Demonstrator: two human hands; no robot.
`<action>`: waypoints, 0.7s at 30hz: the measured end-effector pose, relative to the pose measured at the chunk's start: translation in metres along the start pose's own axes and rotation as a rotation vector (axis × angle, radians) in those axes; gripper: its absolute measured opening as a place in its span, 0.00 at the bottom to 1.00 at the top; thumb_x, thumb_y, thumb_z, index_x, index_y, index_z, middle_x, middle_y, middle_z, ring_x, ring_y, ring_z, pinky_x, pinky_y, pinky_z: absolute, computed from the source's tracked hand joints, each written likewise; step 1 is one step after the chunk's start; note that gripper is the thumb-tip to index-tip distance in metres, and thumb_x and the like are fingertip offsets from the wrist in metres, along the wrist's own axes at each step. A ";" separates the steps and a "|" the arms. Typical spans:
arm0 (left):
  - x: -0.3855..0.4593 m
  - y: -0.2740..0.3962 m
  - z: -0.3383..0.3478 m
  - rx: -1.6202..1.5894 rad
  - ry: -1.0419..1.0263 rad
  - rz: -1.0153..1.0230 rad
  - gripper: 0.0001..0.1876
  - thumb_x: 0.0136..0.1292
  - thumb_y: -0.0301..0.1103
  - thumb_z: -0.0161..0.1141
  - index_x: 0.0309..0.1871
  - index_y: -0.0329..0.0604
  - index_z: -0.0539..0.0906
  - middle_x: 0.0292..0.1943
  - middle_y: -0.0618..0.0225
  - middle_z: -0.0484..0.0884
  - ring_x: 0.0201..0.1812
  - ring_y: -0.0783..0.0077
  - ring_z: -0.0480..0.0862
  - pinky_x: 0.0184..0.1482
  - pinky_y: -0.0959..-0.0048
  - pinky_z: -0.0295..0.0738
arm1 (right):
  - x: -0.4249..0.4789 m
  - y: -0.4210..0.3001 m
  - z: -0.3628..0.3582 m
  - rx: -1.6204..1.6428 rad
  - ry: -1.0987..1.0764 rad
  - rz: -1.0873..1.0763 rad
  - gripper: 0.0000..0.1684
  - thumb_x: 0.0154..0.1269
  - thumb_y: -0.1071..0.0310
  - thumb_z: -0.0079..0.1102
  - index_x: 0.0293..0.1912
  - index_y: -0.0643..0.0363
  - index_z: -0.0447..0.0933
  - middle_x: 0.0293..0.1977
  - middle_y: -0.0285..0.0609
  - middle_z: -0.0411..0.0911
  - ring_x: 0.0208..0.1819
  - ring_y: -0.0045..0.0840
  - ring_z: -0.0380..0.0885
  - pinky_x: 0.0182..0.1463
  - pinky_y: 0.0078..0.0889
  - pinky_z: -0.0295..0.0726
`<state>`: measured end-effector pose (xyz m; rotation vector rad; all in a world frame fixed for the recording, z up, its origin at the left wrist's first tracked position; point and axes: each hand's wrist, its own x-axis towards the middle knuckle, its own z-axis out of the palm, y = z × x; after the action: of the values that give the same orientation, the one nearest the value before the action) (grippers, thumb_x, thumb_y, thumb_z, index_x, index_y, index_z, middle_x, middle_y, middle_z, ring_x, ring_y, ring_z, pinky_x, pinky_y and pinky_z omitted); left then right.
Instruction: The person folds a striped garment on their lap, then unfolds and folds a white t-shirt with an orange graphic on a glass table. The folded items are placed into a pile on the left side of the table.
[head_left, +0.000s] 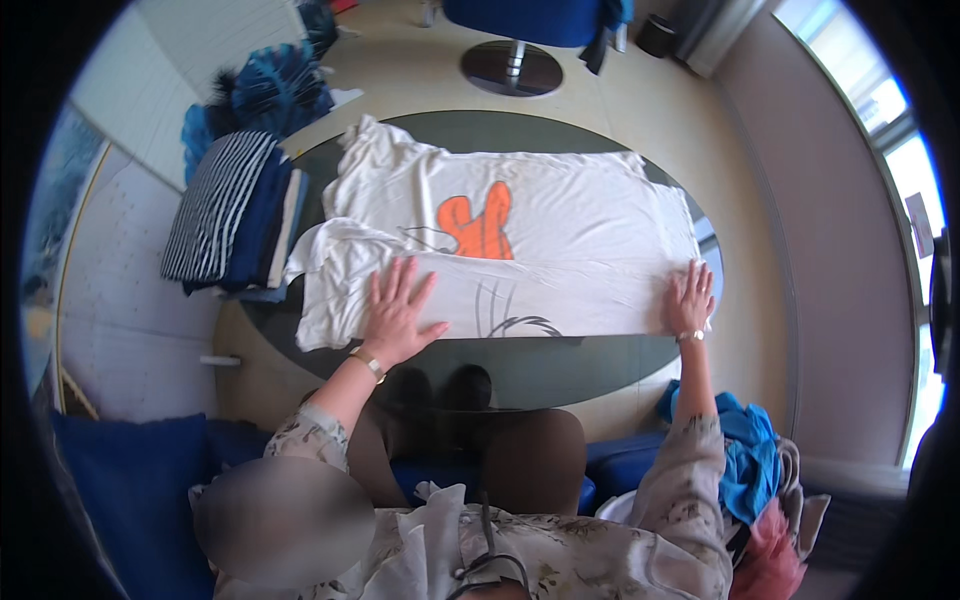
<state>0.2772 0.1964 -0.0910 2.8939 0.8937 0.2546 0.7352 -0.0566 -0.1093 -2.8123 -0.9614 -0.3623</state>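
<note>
A white T-shirt (577, 202) with an orange print lies sideways across an oval glass table (600, 375). Its near side is folded over in a long strip, on which dark printed lines show. My left hand (396, 315) rests flat on that strip near the sleeve end, fingers spread. At the opposite end, my right hand (688, 300) presses on the strip by the shirt's right edge, its fingers slightly apart. Neither hand grips the cloth. Creases run through the sleeve area at the left.
A stack of folded clothes (217, 210), striped on top, stands at the table's left edge. Loose blue and pink garments (750, 457) are heaped at my right on a blue seat (626, 465). Beyond the table is a blue chair (525, 22) with a round base.
</note>
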 end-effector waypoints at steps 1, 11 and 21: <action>-0.001 0.000 0.001 -0.005 0.007 -0.007 0.42 0.58 0.64 0.52 0.71 0.51 0.61 0.74 0.53 0.49 0.75 0.50 0.44 0.71 0.44 0.35 | -0.013 -0.003 0.008 0.023 0.049 -0.191 0.34 0.68 0.43 0.43 0.69 0.44 0.59 0.73 0.38 0.49 0.75 0.38 0.43 0.72 0.57 0.38; -0.010 -0.008 0.001 -0.122 0.052 -0.029 0.41 0.58 0.63 0.54 0.71 0.52 0.62 0.74 0.56 0.50 0.75 0.51 0.44 0.71 0.43 0.35 | -0.026 -0.074 -0.050 -0.154 -0.362 -0.065 0.35 0.67 0.46 0.46 0.70 0.42 0.57 0.73 0.39 0.49 0.75 0.35 0.42 0.71 0.53 0.45; -0.101 -0.072 -0.035 -0.273 0.554 -0.598 0.38 0.46 0.40 0.72 0.60 0.38 0.68 0.53 0.54 0.73 0.53 0.51 0.71 0.56 0.57 0.66 | -0.131 -0.260 -0.061 0.285 -0.206 -0.982 0.33 0.55 0.54 0.64 0.60 0.52 0.69 0.64 0.46 0.63 0.70 0.41 0.56 0.66 0.51 0.58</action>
<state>0.1487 0.2004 -0.0799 2.1944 1.5951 1.0406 0.4630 0.0579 -0.0706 -1.9584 -2.1858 -0.0107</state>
